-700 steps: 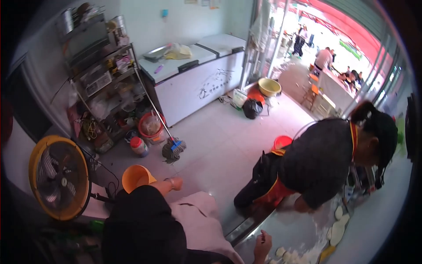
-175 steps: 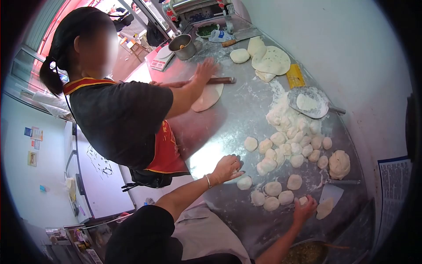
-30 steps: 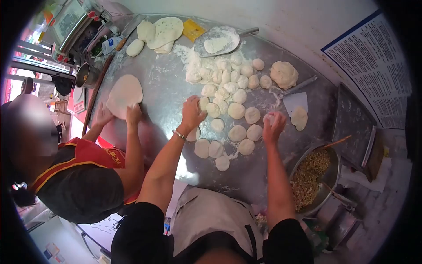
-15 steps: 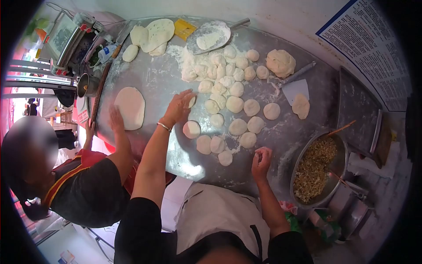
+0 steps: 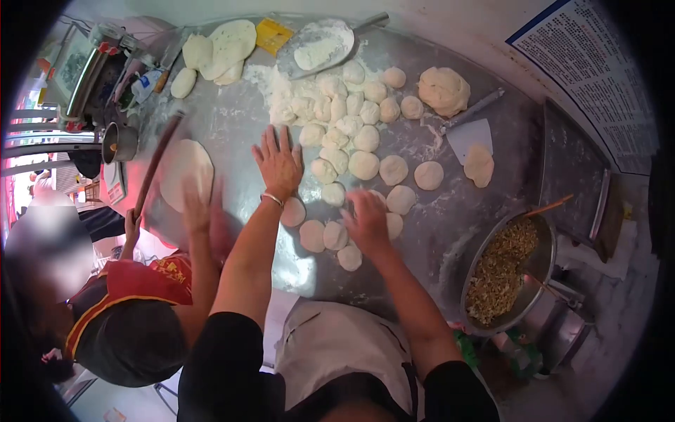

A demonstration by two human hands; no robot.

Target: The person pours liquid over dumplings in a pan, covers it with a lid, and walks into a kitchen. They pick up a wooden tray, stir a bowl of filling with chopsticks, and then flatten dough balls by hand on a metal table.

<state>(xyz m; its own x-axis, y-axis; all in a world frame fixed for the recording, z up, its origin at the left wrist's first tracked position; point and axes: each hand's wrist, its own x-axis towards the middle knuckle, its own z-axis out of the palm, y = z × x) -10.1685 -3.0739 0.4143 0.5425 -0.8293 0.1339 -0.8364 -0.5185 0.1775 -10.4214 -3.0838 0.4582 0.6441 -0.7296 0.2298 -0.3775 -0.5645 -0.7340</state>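
Left hand is open flat, palm down, fingers spread, can't tell if there's dough underneath. Right hand is over some dough balls, kinda blurry, so no clue if it's gripping one. They're spread from mid tabletop toward the near edge.

What lies under the left hand is hidden. Dough rounds are partly covered by the right hand. The co-worker's hand is blurred by motion; the poster cannot be read.
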